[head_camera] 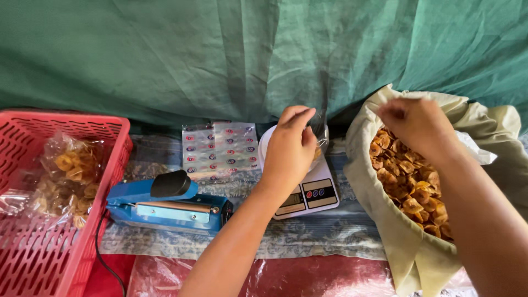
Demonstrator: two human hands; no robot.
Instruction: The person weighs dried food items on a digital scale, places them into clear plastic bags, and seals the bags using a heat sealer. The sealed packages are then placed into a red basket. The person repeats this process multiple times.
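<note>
- Your left hand (pixel 290 147) hovers over the white kitchen scale (pixel 308 192), fingers pinched on the upper edge of a clear plastic bag (pixel 319 135) that stands on the scale's round platform.
- The bag holds a few fried chips at its bottom; most of it is hidden behind your hand.
- Your right hand (pixel 418 125) is over the cloth sack (pixel 407 242) at the right, fingers curled inward above the heap of golden chips (pixel 410 190); I cannot tell whether they are closed on any chips.
- The sack's mouth is folded open, and the chips fill it near the rim.
- Just behind the scale, to its left, lies a stack of empty printed clear bags (pixel 220 148), flat on the patterned cloth.
- A blue heat sealer (pixel 168 206) with a black knob sits left of the scale, its cord trailing down.
- At the far left, a red plastic basket (pixel 33 258) holds filled bags of chips (pixel 69 179).
- A green tarp (pixel 220 55) hangs behind everything.
</note>
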